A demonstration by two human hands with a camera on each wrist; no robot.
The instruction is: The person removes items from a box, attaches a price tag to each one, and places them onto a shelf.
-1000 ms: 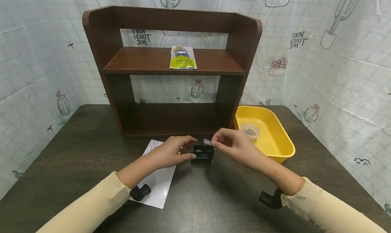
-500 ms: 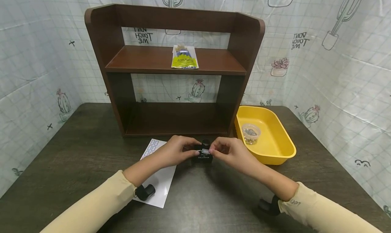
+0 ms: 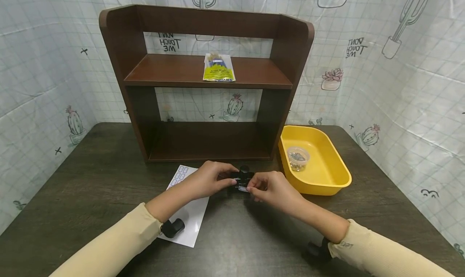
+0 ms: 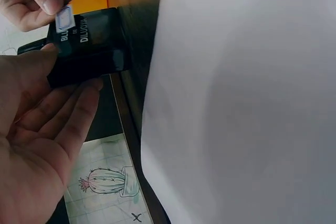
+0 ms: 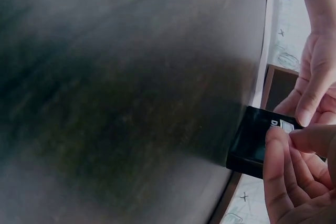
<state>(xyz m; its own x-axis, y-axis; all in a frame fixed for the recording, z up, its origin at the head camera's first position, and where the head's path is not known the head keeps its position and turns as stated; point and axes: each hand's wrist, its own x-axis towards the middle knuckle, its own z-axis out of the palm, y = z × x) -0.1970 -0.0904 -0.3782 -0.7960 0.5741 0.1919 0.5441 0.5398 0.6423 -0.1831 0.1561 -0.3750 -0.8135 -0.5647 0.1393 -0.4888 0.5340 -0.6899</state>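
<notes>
A black square perfume bottle [image 4: 94,51] with pale lettering and a round black cap [image 3: 244,169] stands on the table in front of the shelf. My left hand [image 3: 208,180] grips its left side, thumb at the front and fingers round the back. The thumb and fingertips of my right hand [image 3: 270,190] pinch a small white sticker with a blue border [image 4: 65,18]. That sticker lies against the lettered front of the bottle; whether it is stuck down I cannot tell. Under my left forearm is a white sticker sheet [image 3: 194,220] with several bordered labels at its far end.
A brown two-tier shelf [image 3: 207,158] stands at the back, with a yellow-green printed packet [image 3: 219,70] on its upper board. To the right, a yellow tray [image 3: 327,164] holds a clear round tub [image 3: 298,158] of small metallic pieces. Patterned sheeting surrounds the table.
My right hand has brought the sticker from above the bottle's top down to its front face. My left hand has closed in on the bottle's side and holds it.
</notes>
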